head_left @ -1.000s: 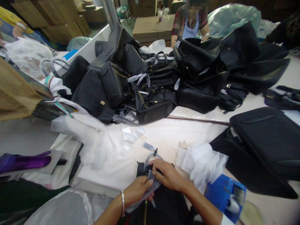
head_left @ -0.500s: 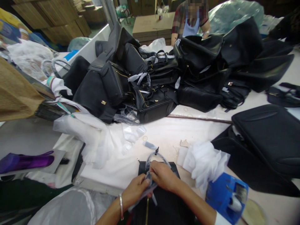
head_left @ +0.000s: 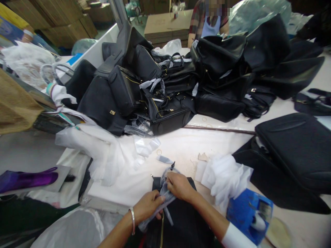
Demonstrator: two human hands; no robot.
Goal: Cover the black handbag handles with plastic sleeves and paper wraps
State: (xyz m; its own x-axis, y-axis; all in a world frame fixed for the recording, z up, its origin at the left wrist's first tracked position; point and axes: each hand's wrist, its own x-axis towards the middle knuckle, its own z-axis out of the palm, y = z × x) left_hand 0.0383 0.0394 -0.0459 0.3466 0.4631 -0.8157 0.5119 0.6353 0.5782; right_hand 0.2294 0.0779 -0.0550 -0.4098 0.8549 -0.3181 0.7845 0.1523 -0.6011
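A black handbag (head_left: pixel 184 220) with a gold zipper lies directly before me at the near side of the table. Clear plastic wrap (head_left: pixel 168 197) is bunched over its handle, and a loose strip dangles from it. My left hand (head_left: pixel 151 205), with a silver bangle at the wrist, pinches the wrap from the left. My right hand (head_left: pixel 179 186) is closed on the same wrap near the top of the handle loop. The fingertips of both hands are partly hidden by the plastic and the fingers themselves.
Black bags (head_left: pixel 170 117) are heaped along the table's far side. White tissue (head_left: pixel 224 177) and a blue tape dispenser (head_left: pixel 249 217) sit right of my hands. White sheets (head_left: pixel 103 155) and a purple pouch (head_left: pixel 28 179) lie left. A person (head_left: pixel 208 20) stands across the table.
My hands have moved slightly apart, the left one down and left, the right one a little up. More of the wrap shows between them. The view has shifted slightly.
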